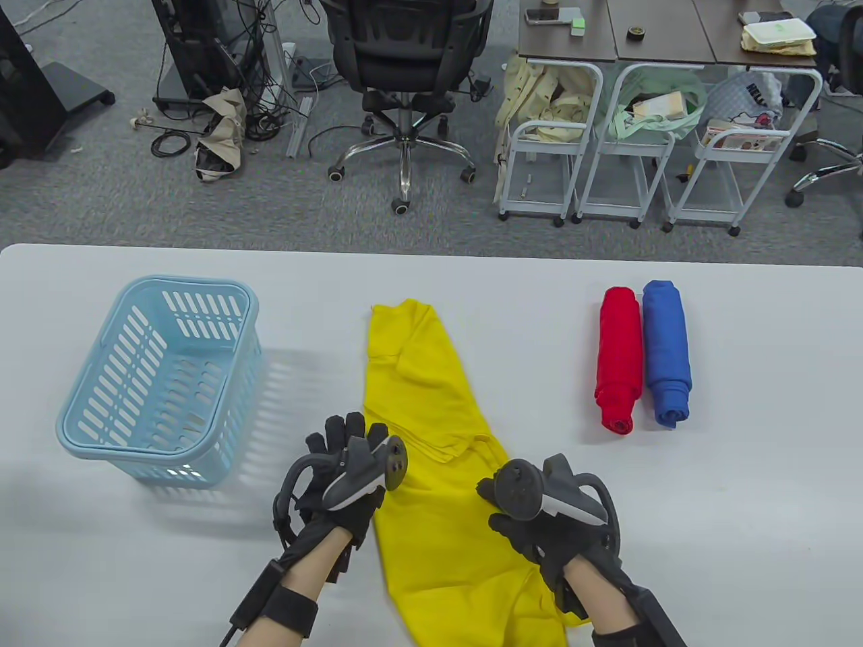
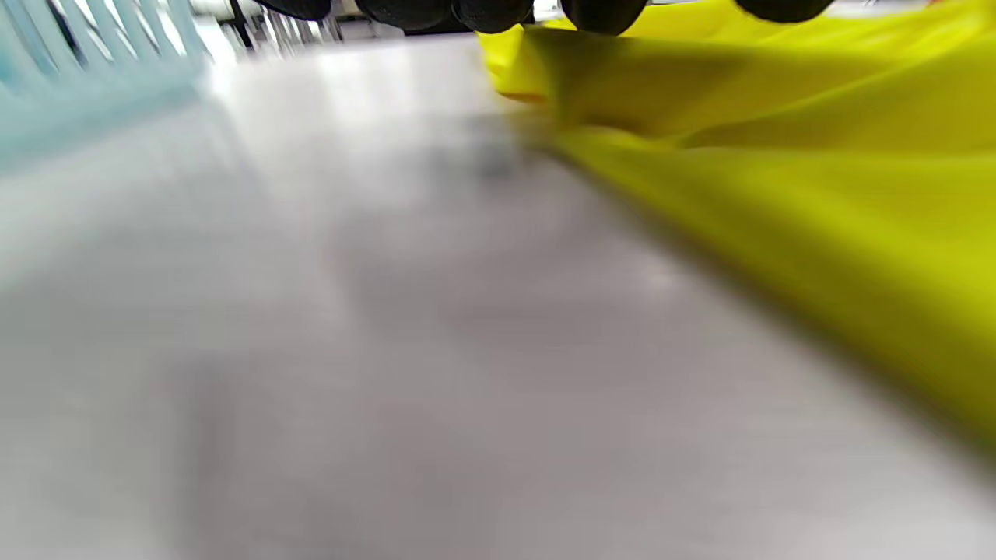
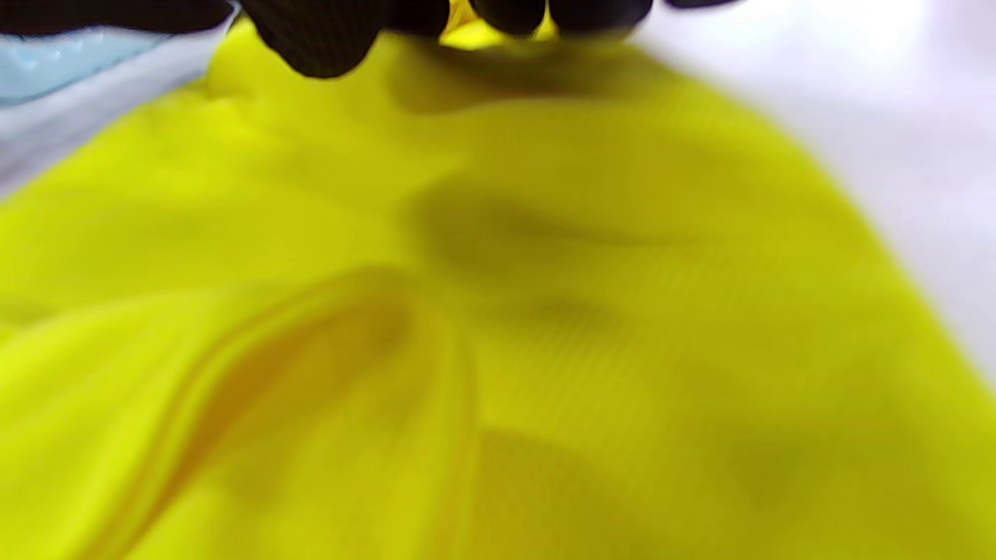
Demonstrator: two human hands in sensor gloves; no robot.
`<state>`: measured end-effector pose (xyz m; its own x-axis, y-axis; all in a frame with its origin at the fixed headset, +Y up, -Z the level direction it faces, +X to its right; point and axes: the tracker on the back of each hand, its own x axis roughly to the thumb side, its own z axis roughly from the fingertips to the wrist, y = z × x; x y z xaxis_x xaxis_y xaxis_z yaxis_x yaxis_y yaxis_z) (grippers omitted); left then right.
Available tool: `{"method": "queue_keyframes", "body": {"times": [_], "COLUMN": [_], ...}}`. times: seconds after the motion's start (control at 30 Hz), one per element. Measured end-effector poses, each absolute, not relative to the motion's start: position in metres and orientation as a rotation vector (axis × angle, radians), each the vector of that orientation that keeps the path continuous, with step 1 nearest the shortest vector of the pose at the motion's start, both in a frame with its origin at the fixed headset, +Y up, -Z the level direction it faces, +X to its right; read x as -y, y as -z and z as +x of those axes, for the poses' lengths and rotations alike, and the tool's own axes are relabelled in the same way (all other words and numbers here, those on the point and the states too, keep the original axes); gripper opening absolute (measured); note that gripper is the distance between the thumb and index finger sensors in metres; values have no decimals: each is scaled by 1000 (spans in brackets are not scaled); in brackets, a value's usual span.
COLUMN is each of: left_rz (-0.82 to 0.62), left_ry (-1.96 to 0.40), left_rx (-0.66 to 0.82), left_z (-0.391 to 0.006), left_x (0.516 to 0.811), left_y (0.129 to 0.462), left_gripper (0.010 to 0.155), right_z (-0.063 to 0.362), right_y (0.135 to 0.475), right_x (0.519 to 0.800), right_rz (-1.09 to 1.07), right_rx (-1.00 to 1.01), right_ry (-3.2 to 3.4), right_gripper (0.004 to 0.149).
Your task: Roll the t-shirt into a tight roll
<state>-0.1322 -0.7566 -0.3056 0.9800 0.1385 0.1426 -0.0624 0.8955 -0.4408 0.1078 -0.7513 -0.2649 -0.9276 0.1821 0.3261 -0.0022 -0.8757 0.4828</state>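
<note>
Room, table view: an office floor with a swivel chair [image 1: 403, 74], cable clutter and white trolleys [image 1: 586, 135] beyond a pale table [image 1: 741, 485].
Shirt, table view: the yellow t-shirt [image 1: 431, 418] lies in the middle of the table as a long folded strip running away from the person; no turn of a roll shows anywhere along it.
Neighbours, table view: a red roll [image 1: 618, 360] and a blue roll [image 1: 666, 354] lie touching side by side to the right; a light blue basket [image 1: 87, 411] stands to the left.
Hands, table view: the left hand [image 1: 337, 482] sits at the strip's left edge with straight fingers; the right hand [image 1: 539, 519] rests on the cloth near its right edge, its fingers hidden under the tracker.
Left wrist view: blurred; fingertips [image 2: 603, 15] at the top edge touch the shirt's border, with bare table beside.
Right wrist view: blurred; fingertips [image 3: 315, 43] press on the yellow fabric, whether pinching it I cannot tell.
Progress: judged from this, folding into a strip looks done; the rolling itself is not yet begun, so most of the task is left.
</note>
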Motion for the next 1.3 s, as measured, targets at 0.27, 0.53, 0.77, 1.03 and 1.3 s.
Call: {"method": "queue_keyframes", "body": {"times": [0.27, 0.53, 0.77, 1.03, 1.3], "left_rz": [-595, -587, -615, -653, -651], "left_ry": [167, 153, 53, 68, 101], "left_rx": [340, 393, 479, 478, 473], "left_z": [-116, -112, -109, -104, -101], "left_x": [778, 779, 777, 782, 783], "left_y": [304, 302, 297, 295, 293], "left_gripper": [83, 82, 63, 70, 75], "right_z": [100, 108, 81, 97, 161], "right_y": [256, 294, 337, 338, 337], "right_x": [744, 725, 755, 756, 737], "right_rz": [613, 415, 387, 349, -368], "right_rx": [-754, -599, -689, -617, -305], "right_ry": [-2901, -2948, -2930, -2857, -2804], "right_gripper": [59, 58, 51, 37, 38]}}
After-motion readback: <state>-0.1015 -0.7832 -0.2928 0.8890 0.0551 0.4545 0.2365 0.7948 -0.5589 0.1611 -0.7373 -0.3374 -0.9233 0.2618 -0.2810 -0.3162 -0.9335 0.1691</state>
